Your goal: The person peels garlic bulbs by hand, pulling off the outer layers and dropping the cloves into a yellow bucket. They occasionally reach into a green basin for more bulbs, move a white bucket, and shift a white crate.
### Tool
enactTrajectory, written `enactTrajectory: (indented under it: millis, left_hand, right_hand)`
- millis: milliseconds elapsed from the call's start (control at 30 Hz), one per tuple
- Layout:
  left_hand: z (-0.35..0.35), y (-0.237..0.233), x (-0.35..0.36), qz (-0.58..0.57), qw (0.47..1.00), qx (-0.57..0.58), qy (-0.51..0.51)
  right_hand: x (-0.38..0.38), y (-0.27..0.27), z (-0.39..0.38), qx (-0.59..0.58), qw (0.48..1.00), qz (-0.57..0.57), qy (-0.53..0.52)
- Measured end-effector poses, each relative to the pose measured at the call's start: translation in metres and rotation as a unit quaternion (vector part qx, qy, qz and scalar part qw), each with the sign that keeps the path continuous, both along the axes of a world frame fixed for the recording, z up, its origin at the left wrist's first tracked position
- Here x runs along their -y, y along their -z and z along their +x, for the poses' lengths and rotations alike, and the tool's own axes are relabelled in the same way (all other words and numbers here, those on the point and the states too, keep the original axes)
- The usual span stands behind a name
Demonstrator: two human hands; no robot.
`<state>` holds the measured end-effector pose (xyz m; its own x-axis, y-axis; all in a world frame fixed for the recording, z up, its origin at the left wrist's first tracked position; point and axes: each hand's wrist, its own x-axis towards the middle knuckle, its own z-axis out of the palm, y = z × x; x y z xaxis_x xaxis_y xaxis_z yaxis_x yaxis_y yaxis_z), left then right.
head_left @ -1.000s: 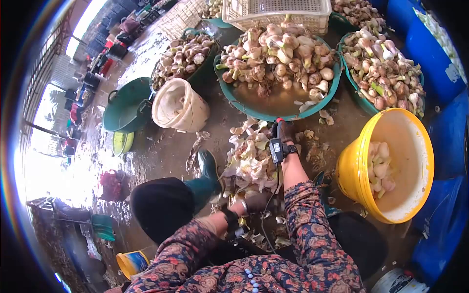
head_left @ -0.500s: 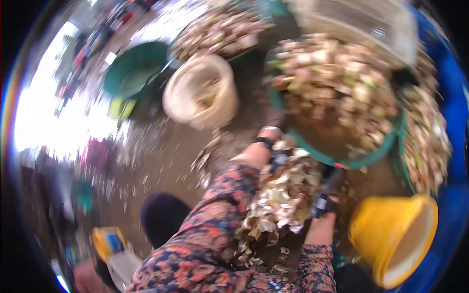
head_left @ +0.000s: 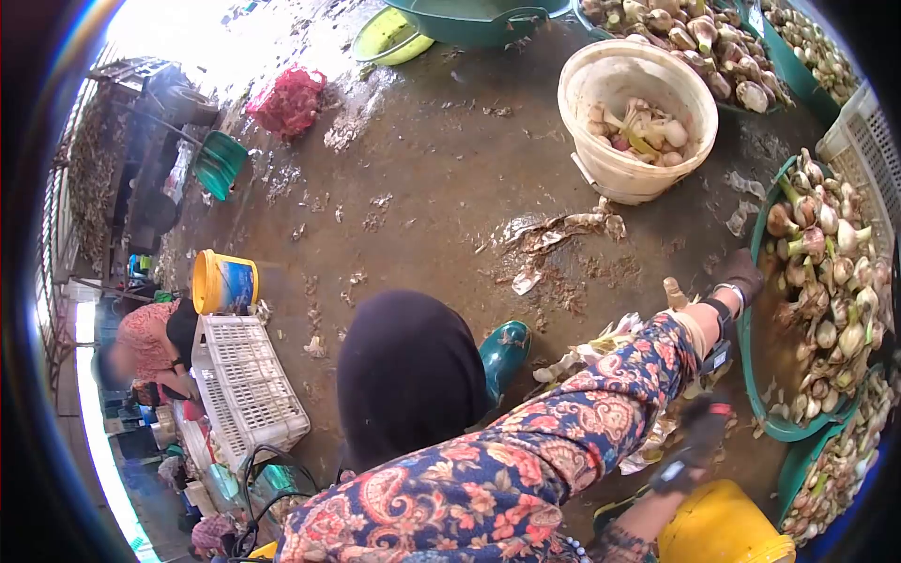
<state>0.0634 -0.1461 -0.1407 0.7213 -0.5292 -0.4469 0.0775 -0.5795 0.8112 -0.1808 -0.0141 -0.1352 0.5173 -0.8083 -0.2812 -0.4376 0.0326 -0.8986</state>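
Observation:
My left hand point(head_left: 740, 279), in a dark glove, is closed at the left rim of a green tub point(head_left: 748, 361). Garlic bulbs point(head_left: 826, 281) fill much of that tub, and brown water or bare bottom shows along its near side. Lower down, my right hand point(head_left: 706, 424) is gloved and smeared by motion, apart from the tub. A small red spot shows at its fingers; what it is, I cannot make out. Below my forearms lies a heap of pale garlic peelings point(head_left: 648, 455), partly hidden by my floral sleeve.
A white bucket point(head_left: 601, 174) with some garlic stands ahead. Further tubs of garlic point(head_left: 694, 38) line the right. A yellow bucket point(head_left: 718, 521) lies near my right arm. White crates point(head_left: 253, 375), a yellow pail point(head_left: 225, 283) and a bending person point(head_left: 145, 342) are at left.
My view has swung left, so the tub and buckets sit further right. My right hand has come away from the tub's rim; my left hand remains at it.

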Motion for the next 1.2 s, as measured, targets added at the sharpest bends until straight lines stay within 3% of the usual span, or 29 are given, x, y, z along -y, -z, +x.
enactTrajectory:
  millis: [67,167,300,433,500,533,567,600,633,667,767,833,867,900,933,967,1000,1033,1067,1133,1200]
  left_hand:
    - [0.009,-0.020,-0.012,0.002,1.000,-0.009,0.023]
    - [0.009,-0.026,-0.018,0.027,0.999,-0.009,0.044]
    - [0.014,-0.022,-0.016,0.016,0.998,-0.007,0.058]
    - [0.013,-0.021,-0.023,-0.001,0.997,-0.029,0.078]
    - [0.010,-0.002,-0.015,0.000,0.989,-0.079,0.127]
    - [0.012,-0.010,-0.019,-0.015,0.989,-0.118,0.087]
    - [-0.001,0.070,0.016,-0.026,0.988,-0.018,0.152]
    - [0.002,0.066,0.005,-0.076,0.986,0.009,0.148]
    - [0.009,0.019,-0.012,-0.080,0.990,-0.091,0.070]
    - [0.011,0.000,-0.021,-0.080,0.991,-0.079,0.073]
    - [0.013,0.007,-0.020,-0.104,0.989,-0.044,0.093]
    - [0.014,0.000,-0.021,-0.123,0.988,-0.046,0.086]
    - [0.014,0.003,-0.020,-0.133,0.987,-0.028,0.084]
    - [0.013,0.005,-0.019,-0.145,0.986,-0.011,0.080]
    - [0.011,-0.004,-0.021,-0.124,0.989,-0.029,0.077]
    - [0.009,-0.013,-0.021,-0.104,0.991,-0.046,0.071]
    - [0.009,-0.012,-0.020,-0.100,0.992,-0.045,0.068]
    - [0.010,-0.005,-0.018,-0.092,0.993,-0.042,0.065]
    - [0.011,0.002,-0.018,-0.118,0.990,-0.045,0.071]
    - [0.009,-0.003,-0.014,-0.096,0.992,-0.031,0.071]
    - [0.011,-0.002,-0.018,-0.056,0.995,-0.018,0.074]
  right_hand:
    - [-0.070,-0.006,0.031,-0.006,0.989,0.146,-0.023]
    - [-0.155,0.002,0.036,-0.088,0.943,0.263,-0.186]
    - [-0.221,0.029,0.020,-0.167,0.843,0.320,-0.398]
    - [-0.255,0.044,-0.001,-0.198,0.751,0.344,-0.528]
    - [-0.271,0.047,-0.007,-0.197,0.717,0.357,-0.566]
    - [-0.283,0.048,-0.007,-0.193,0.701,0.365,-0.581]
    - [-0.295,0.049,-0.006,-0.182,0.689,0.372,-0.594]
    - [-0.309,0.049,-0.004,-0.168,0.679,0.384,-0.602]
    - [-0.321,0.049,-0.001,-0.150,0.671,0.392,-0.611]
    - [-0.331,0.049,0.005,-0.131,0.664,0.401,-0.618]
    - [-0.336,0.055,0.027,-0.086,0.660,0.396,-0.633]
    - [-0.285,0.061,0.044,-0.068,0.688,0.354,-0.630]
    - [-0.241,0.056,0.047,-0.063,0.731,0.322,-0.598]
    - [-0.139,-0.035,0.060,0.002,0.831,0.436,-0.346]
    - [-0.131,0.036,0.032,0.154,0.922,0.220,-0.278]
    - [-0.093,0.033,0.014,0.147,0.981,-0.106,-0.061]
    - [-0.036,-0.020,0.011,0.191,0.934,0.265,0.142]
    - [0.005,-0.033,-0.003,0.129,0.885,0.293,0.339]
    - [0.028,-0.026,-0.022,0.222,0.846,0.249,0.415]
    - [0.066,-0.036,-0.019,0.251,0.765,0.226,0.549]
    - [0.098,0.030,-0.031,0.324,0.790,0.107,0.510]
